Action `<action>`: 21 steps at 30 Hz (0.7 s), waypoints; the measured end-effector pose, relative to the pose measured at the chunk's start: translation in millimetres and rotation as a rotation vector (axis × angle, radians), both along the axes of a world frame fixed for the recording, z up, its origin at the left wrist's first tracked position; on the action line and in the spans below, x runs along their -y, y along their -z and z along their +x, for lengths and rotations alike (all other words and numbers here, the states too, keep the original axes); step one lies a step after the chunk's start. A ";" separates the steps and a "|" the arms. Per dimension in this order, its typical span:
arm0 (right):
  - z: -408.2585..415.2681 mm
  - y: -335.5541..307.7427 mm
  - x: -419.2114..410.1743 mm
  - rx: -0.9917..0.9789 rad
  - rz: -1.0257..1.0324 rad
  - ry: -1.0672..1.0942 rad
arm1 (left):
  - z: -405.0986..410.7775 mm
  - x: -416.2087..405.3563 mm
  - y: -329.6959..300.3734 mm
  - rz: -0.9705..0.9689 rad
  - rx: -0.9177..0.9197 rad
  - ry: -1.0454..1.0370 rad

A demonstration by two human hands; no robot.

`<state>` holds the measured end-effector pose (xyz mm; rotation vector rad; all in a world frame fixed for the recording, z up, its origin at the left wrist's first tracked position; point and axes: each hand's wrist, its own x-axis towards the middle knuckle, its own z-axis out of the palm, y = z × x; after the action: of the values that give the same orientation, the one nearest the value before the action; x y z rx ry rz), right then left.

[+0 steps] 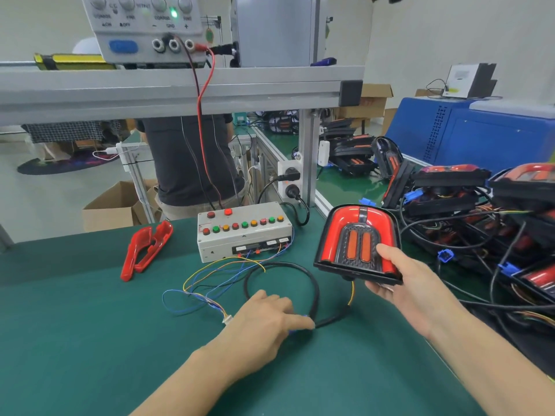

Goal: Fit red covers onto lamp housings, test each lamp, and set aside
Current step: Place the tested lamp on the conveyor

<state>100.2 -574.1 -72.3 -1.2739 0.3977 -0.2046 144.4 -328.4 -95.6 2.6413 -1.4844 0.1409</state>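
Note:
My right hand (pixel 402 283) grips a lamp (pixel 359 240) by its lower right edge, holding it above the green bench with its red cover facing me. Its black cable (pixel 313 291) loops across the mat to my left hand (pixel 265 318). That hand pinches the blue connector at the cable's end, close to a small white plug (pixel 226 321) on thin coloured wires from the grey test box (pixel 243 232). Two loose red covers (pixel 145 246) lie on the mat at the left.
A heap of lamps (pixel 468 199) with tangled black cables fills the bench at the right. A power supply (pixel 144 28) sits on the aluminium shelf (pixel 180 94) overhead, with red and black leads hanging down. A person in a dark shirt (pixel 189 157) stands behind the bench.

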 end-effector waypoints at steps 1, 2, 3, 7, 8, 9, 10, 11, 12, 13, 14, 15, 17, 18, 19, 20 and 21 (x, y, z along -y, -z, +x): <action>-4.0 0.5 1.6 -0.004 -0.015 0.004 | -0.3 -1.2 -3.9 -0.003 0.047 0.026; -7.5 2.0 2.4 -0.009 -0.032 0.013 | -0.7 -3.6 -4.8 -0.020 0.095 0.050; -11.3 2.9 3.6 -0.012 -0.052 0.024 | -1.8 -6.2 -5.4 -0.058 0.154 0.072; -18.1 2.1 6.3 -0.035 -0.141 0.072 | -6.6 -10.1 -15.8 -0.237 0.420 0.080; -18.1 0.5 5.7 -0.044 -0.163 0.072 | -8.5 -10.4 -20.2 -0.271 0.484 0.085; -17.5 -0.7 4.4 -0.050 -0.184 0.064 | -9.2 -10.2 -25.8 -0.301 0.542 0.098; -16.2 -1.6 1.7 -0.055 -0.206 0.051 | -9.3 -9.6 -32.0 -0.324 0.596 0.114; -15.4 -2.6 -2.1 -0.061 -0.234 0.026 | -9.5 -8.2 -37.5 -0.347 0.642 0.132; -14.8 -3.4 -7.1 -0.063 -0.261 -0.012 | -9.2 -5.5 -42.5 -0.368 0.678 0.158; -14.2 -3.8 -13.0 -0.058 -0.273 -0.062 | -8.4 -2.3 -46.6 -0.389 0.692 0.184; -14.0 -4.0 -19.1 -0.043 -0.262 -0.123 | -7.8 2.7 -50.1 -0.408 0.682 0.206; -14.3 -3.6 -25.1 -0.026 -0.234 -0.183 | -7.5 8.4 -52.0 -0.432 0.649 0.225; -16.0 -1.8 -35.7 -0.015 -0.168 -0.267 | -5.8 19.4 -52.6 -0.537 0.540 0.209; -16.9 0.3 -38.7 -0.012 -0.129 -0.289 | -4.9 23.8 -51.6 -0.602 0.482 0.181; -17.5 2.5 -40.1 -0.005 -0.084 -0.300 | -4.2 27.0 -49.5 -0.651 0.440 0.145; -18.4 3.9 -41.0 0.010 -0.039 -0.303 | -3.5 29.5 -47.1 -0.676 0.404 0.114; -19.8 3.8 -41.5 0.034 -0.008 -0.301 | -3.2 30.4 -44.7 -0.682 0.365 0.088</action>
<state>80.3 -532.6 -76.1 -1.3195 0.1725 0.0277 141.2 -358.9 -50.9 2.0573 -1.3144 0.9714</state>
